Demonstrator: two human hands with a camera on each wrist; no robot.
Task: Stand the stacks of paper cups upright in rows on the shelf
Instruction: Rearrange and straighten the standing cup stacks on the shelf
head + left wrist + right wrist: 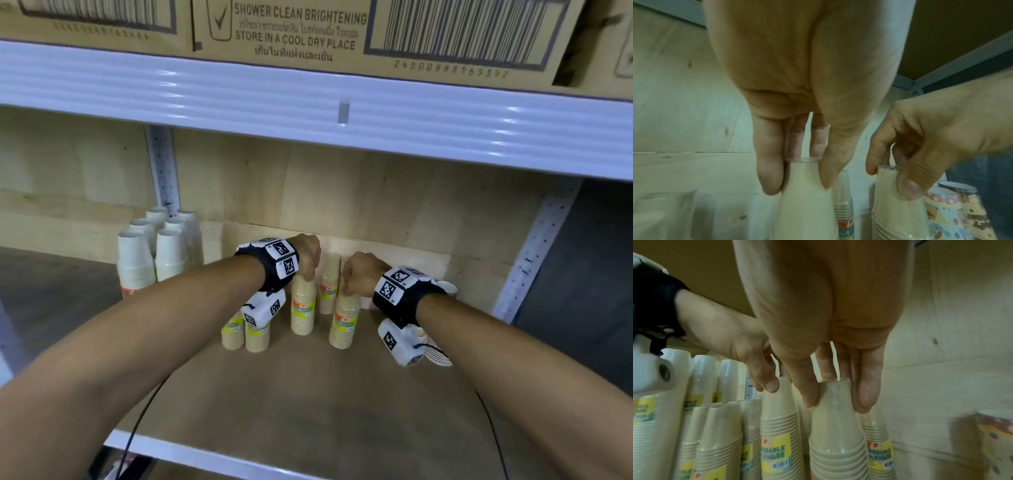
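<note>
Several wrapped stacks of beige paper cups stand upright on the wooden shelf board [308,394]. From above, my left hand [308,262] pinches the top of one beige stack [302,308], with finger and thumb on either side of its top cup [805,194]. To the right, my right hand [356,277] grips the top of a second stack [344,323] in the same way [836,426]. Just behind and between them stands another stack [329,287]. Two more beige stacks [245,335] stand at the front left, partly hidden under my left wrist.
Several taller white cup stacks [154,253] stand in rows at the back left by the shelf upright. Patterned cups [438,354] lie at the right behind my right wrist. Cardboard boxes [294,31] sit on the white shelf above. The plywood back wall is close.
</note>
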